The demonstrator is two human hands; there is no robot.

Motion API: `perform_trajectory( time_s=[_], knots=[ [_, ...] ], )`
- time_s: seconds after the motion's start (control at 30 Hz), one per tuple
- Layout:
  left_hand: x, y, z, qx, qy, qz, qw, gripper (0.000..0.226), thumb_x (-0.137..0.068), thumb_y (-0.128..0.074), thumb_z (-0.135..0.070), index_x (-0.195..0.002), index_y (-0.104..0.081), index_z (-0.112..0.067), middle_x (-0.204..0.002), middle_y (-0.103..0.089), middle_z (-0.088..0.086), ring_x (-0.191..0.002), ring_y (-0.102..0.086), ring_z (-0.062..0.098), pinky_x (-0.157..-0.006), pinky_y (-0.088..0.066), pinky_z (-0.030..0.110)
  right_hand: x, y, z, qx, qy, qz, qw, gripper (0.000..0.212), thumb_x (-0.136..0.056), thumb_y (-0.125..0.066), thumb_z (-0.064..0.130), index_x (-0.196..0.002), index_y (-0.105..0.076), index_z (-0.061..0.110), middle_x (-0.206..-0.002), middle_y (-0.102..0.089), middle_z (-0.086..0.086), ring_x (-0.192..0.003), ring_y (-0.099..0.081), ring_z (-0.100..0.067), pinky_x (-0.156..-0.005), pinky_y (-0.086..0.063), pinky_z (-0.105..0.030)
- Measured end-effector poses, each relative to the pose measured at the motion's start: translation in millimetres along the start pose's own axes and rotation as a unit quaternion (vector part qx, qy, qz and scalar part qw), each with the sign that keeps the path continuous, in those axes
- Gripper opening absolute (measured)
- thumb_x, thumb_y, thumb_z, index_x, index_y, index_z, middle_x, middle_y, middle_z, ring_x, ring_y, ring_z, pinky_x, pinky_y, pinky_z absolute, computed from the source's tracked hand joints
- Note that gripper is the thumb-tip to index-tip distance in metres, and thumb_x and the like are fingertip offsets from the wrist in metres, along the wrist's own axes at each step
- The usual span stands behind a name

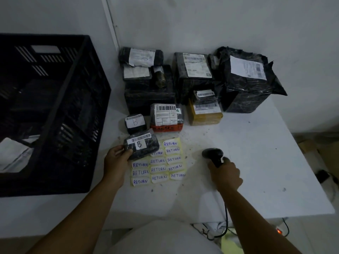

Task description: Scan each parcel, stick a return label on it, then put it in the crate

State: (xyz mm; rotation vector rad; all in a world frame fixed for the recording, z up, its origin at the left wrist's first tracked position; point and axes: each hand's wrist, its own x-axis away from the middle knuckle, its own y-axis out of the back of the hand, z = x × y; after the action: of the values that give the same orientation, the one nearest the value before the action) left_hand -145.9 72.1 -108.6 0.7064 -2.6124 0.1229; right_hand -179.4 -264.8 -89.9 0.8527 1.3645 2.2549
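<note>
My left hand (117, 160) grips a small black parcel (142, 146) by its left end; its white barcode label marked "B" faces up, and it hovers over the top left of the label sheet. My right hand (224, 174) holds a black barcode scanner (213, 155) by the handle, head pointing left toward the parcel, about a hand's width away. A yellow sheet of handwritten "RETURN" labels (159, 165) lies flat on the white table between my hands. The black slatted crate (73, 114) stands at the left with some packages inside.
Several wrapped parcels stand at the back of the table (256, 171): another small "B" parcel (135, 123), a grey one on a red box (166, 116), a yellow box (205, 114), large black bundles (245, 81). The scanner's cable (226, 217) drops over the front edge.
</note>
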Motion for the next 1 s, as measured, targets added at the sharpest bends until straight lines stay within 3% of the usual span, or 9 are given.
perform_trajectory(
  time_s=[0.07, 0.17, 0.33, 0.57, 0.63, 0.7, 0.77, 0.9, 1.0],
  knots=[
    [-1.6, 2.8, 0.8, -0.004, 0.001, -0.019, 1.0, 0.023, -0.083, -0.075, -0.018, -0.096, -0.061, -0.031, -0.105, -0.07, -0.002, -0.093, -0.07, 0.016, -0.077, -0.058, 0.034, 11.8, 1.7, 1.6, -0.036, 0.008, -0.079, 0.996, 0.093, -0.079, -0.065, 0.067, -0.149, -0.031, 0.015, -0.14, -0.046, -0.018, -0.125, -0.043, -0.039, -0.101, -0.036, -0.055],
    [-8.1, 9.2, 3.9, -0.012, 0.009, -0.045, 0.999, 0.023, -0.082, -0.076, -0.023, -0.099, -0.062, -0.03, -0.104, -0.07, 0.001, -0.093, -0.07, 0.019, -0.082, -0.059, 0.04, 32.7, -5.0, 8.5, -0.071, 0.139, -0.174, 0.972, 0.072, -0.083, -0.066, 0.058, -0.141, -0.041, 0.023, -0.136, -0.047, -0.011, -0.123, -0.042, -0.034, -0.099, -0.037, -0.052],
    [-12.1, 14.7, 6.5, -0.039, 0.022, -0.066, 0.997, 0.028, -0.081, -0.076, -0.029, -0.103, -0.06, -0.026, -0.103, -0.069, -0.001, -0.094, -0.069, 0.022, -0.086, -0.058, 0.046, 44.8, -27.9, 38.1, -0.045, 0.286, -0.092, 0.953, 0.03, -0.093, -0.062, 0.038, -0.117, -0.068, 0.021, -0.111, -0.067, -0.005, -0.105, -0.057, -0.028, -0.089, -0.044, -0.042],
    [-8.1, 14.3, -1.1, -0.197, -0.022, -0.084, 0.977, 0.008, -0.089, -0.068, -0.031, -0.09, -0.065, -0.024, -0.101, -0.073, 0.007, -0.083, -0.066, 0.02, -0.078, -0.058, 0.039, 29.1, -52.1, 80.5, 0.027, 0.294, -0.014, 0.955, 0.025, -0.098, -0.052, 0.029, -0.114, -0.07, 0.021, -0.099, -0.069, -0.003, -0.084, -0.064, -0.022, -0.073, -0.058, -0.039],
    [-3.2, 11.6, -7.0, -0.247, -0.042, -0.095, 0.963, 0.021, -0.09, -0.067, -0.031, -0.102, -0.065, -0.015, -0.109, -0.069, 0.012, -0.094, -0.066, 0.028, -0.083, -0.057, 0.044, 23.9, -55.9, 88.8, 0.031, 0.274, -0.002, 0.961, 0.025, -0.099, -0.05, 0.03, -0.113, -0.069, 0.021, -0.098, -0.067, -0.002, -0.083, -0.065, -0.022, -0.071, -0.059, -0.039],
    [6.9, 6.4, -13.0, -0.286, -0.103, -0.121, 0.945, 0.043, -0.088, -0.069, -0.028, -0.125, -0.055, -0.011, -0.127, -0.057, 0.015, -0.11, -0.058, 0.03, -0.091, -0.053, 0.043, 18.1, -57.8, 94.4, 0.03, 0.255, 0.005, 0.966, 0.026, -0.099, -0.049, 0.031, -0.112, -0.068, 0.021, -0.097, -0.065, -0.002, -0.08, -0.065, -0.021, -0.068, -0.06, -0.039],
    [22.8, -3.1, -19.1, -0.328, -0.229, -0.128, 0.907, 0.048, -0.084, -0.07, -0.021, -0.129, -0.052, -0.015, -0.13, -0.049, 0.011, -0.118, -0.048, 0.026, -0.09, -0.048, 0.036, 13.0, -58.4, 97.5, 0.02, 0.242, 0.007, 0.97, 0.026, -0.098, -0.051, 0.032, -0.117, -0.066, 0.022, -0.101, -0.065, -0.001, -0.08, -0.066, -0.02, -0.066, -0.06, -0.038],
    [39.9, -42.1, -24.2, -0.385, -0.38, 0.064, 0.839, 0.039, -0.084, -0.071, -0.012, -0.122, -0.062, -0.014, -0.123, -0.054, 0.004, -0.115, -0.051, 0.022, -0.094, -0.05, 0.035, 4.6, -59.7, 100.1, 0.027, 0.238, 0.009, 0.971, 0.026, -0.097, -0.053, 0.032, -0.116, -0.068, 0.023, -0.101, -0.064, -0.001, -0.078, -0.065, -0.018, -0.065, -0.06, -0.037],
    [38.9, -76.5, -15.2, -0.461, -0.333, 0.229, 0.79, 0.05, -0.088, -0.067, -0.014, -0.136, -0.053, -0.018, -0.134, -0.051, 0.0, -0.123, -0.045, 0.019, -0.104, -0.042, 0.033, 0.3, -63.0, 100.2, 0.046, 0.245, 0.019, 0.968, 0.024, -0.098, -0.048, 0.033, -0.102, -0.07, 0.025, -0.091, -0.061, 0.0, -0.068, -0.063, -0.016, -0.061, -0.059, -0.034]
  ],
)
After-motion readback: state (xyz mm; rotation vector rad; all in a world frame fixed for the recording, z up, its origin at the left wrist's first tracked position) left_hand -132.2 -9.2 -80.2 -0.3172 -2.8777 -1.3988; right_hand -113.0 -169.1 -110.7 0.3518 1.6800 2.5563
